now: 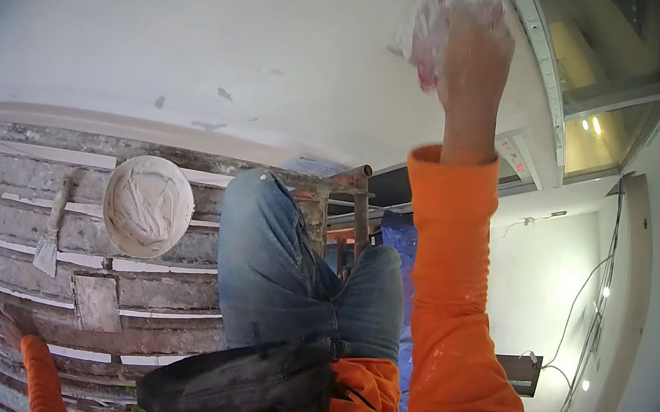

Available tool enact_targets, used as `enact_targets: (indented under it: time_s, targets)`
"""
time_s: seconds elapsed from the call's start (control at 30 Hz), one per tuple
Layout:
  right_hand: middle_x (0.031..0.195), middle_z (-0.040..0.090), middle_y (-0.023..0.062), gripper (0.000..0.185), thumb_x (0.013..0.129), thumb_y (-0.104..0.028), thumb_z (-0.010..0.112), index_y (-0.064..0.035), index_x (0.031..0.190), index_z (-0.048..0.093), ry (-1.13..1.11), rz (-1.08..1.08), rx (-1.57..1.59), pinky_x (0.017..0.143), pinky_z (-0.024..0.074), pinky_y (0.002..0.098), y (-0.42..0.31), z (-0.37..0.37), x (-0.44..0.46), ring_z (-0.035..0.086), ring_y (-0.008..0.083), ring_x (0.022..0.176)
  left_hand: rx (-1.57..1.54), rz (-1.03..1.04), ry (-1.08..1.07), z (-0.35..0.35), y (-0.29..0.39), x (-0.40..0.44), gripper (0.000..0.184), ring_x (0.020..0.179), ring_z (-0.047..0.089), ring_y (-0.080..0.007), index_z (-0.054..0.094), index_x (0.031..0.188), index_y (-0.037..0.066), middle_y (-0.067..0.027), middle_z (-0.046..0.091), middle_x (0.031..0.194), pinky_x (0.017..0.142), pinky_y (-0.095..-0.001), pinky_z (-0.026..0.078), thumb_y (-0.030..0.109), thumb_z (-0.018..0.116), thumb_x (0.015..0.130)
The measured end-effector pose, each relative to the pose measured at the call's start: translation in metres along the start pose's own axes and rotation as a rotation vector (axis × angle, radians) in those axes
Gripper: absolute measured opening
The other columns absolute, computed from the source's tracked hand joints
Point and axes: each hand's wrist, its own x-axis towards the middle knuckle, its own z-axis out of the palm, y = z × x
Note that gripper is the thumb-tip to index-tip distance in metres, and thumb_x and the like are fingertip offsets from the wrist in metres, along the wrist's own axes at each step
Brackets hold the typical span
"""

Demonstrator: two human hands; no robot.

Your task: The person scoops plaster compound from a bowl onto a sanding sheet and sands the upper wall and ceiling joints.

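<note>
My right hand (475,62) is raised against the white wall (286,40), its fingers closed around a crumpled white rag (450,12) with reddish patches. The rag looks slightly smeared by motion. Low on the left, my left hand (7,323) rests on the slatted scaffold platform (160,334) with nothing visible in it; its fingers look stretched over a slat. Farther up the platform lies a putty knife (52,230) with a pale, smeared blade. Beside it stands a round bucket (148,207) with whitish paste inside. A flat, putty-stained rectangular plate (97,302) lies below the bucket.
My knees (264,222) are bent on the platform, near a rusty scaffold post (360,210). Gaps run between the slats. A window frame (548,68) borders the wall at upper right. Loose cables (599,303) hang along the right side. A black bag (245,388) crosses my waist.
</note>
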Motion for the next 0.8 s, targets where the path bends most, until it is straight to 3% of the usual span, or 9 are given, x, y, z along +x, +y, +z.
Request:
enact_targets:
  time_s: [0.07,0.13,0.17,0.23,0.37,0.43,0.57,0.63,0.8]
  targets:
    - [0.103,0.064,0.0180,0.029,0.083,-0.004,0.048,0.0013,0.110,0.059,-0.090,0.069,0.002,0.088,0.0473,0.0433,-0.004,-0.011,-0.021,0.061,0.0334,0.096,0.054,0.034,0.032,0.002,0.001,-0.004,0.050,0.122,0.045,-0.0297,0.051,0.129,0.006,-0.0129,0.051,0.131,0.103,-0.0404,0.036,0.043,0.038,0.098]
    - [0.112,0.056,0.0153,0.047,0.083,-0.006,0.050,-0.0007,0.129,0.046,0.121,-0.263,-0.442,0.086,0.0413,0.0306,0.045,-0.028,-0.045,0.052,0.0239,0.105,0.037,0.054,0.011,0.005,-0.010,0.001,0.050,0.122,0.045,-0.0304,0.050,0.129,0.005,-0.0138,0.050,0.131,0.103,-0.0406,0.036,0.042,0.038,0.098]
    - [0.112,0.056,0.0153,0.047,0.083,-0.006,0.050,-0.0007,0.129,0.046,0.125,-0.274,-0.440,0.086,0.0413,0.0306,0.071,-0.035,-0.049,0.052,0.0239,0.105,0.025,0.085,-0.005,0.009,-0.011,0.002,0.050,0.122,0.045,-0.0311,0.050,0.129,0.004,-0.0147,0.050,0.131,0.103,-0.0408,0.036,0.042,0.037,0.098]
    - [0.128,0.047,0.0170,0.055,0.083,-0.004,0.046,-0.0030,0.137,0.040,0.204,-0.462,-0.805,0.098,0.0324,0.0395,0.100,-0.050,-0.061,0.042,0.0304,0.119,0.020,0.060,0.003,0.001,0.004,-0.003,0.050,0.122,0.045,-0.0316,0.050,0.129,0.004,-0.0150,0.050,0.131,0.103,-0.0408,0.036,0.041,0.037,0.098]
    - [0.120,0.056,0.0190,0.049,0.080,0.002,0.047,0.0007,0.129,0.047,0.348,-0.567,-0.887,0.093,0.0369,0.0427,0.116,-0.057,-0.037,0.052,0.0321,0.113,0.042,0.043,0.041,0.013,-0.011,0.001,0.051,0.122,0.045,-0.0319,0.050,0.129,0.004,-0.0150,0.050,0.131,0.103,-0.0413,0.036,0.041,0.037,0.097]
    - [0.128,0.049,0.0171,0.060,0.075,0.003,0.053,0.0010,0.133,0.042,0.335,-0.595,-0.944,0.096,0.0334,0.0443,0.118,-0.057,-0.017,0.045,0.0318,0.120,0.055,0.047,0.023,0.001,0.003,-0.001,0.052,0.122,0.045,-0.0318,0.050,0.129,0.004,-0.0145,0.050,0.132,0.103,-0.0412,0.035,0.042,0.036,0.097]
    - [0.131,0.041,0.0148,0.060,0.077,0.000,0.051,-0.0034,0.136,0.040,0.251,-0.603,-0.972,0.100,0.0271,0.0474,0.125,-0.042,0.002,0.038,0.0324,0.122,0.066,0.075,0.012,-0.008,0.016,-0.006,0.056,0.123,0.045,-0.0315,0.050,0.130,0.005,-0.0135,0.050,0.132,0.103,-0.0408,0.035,0.046,0.035,0.096]
    - [0.132,0.039,0.0157,0.060,0.077,0.000,0.053,-0.0037,0.135,0.040,0.333,-0.649,-0.983,0.100,0.0274,0.0488,0.149,-0.034,0.011,0.036,0.0344,0.123,0.062,0.012,-0.008,-0.006,0.016,-0.006,0.055,0.124,0.044,-0.0320,0.050,0.130,0.005,-0.0148,0.049,0.133,0.103,-0.0406,0.034,0.046,0.035,0.096]
    - [0.133,0.037,0.0172,0.060,0.076,0.001,0.054,-0.0049,0.135,0.042,0.270,-0.517,-0.899,0.100,0.0271,0.0516,0.169,-0.028,0.002,0.035,0.0359,0.123,0.143,0.207,0.010,0.021,-0.048,-0.002,0.055,0.125,0.043,-0.0330,0.048,0.130,0.000,-0.0178,0.047,0.134,0.107,-0.0403,0.032,0.043,0.034,0.097]
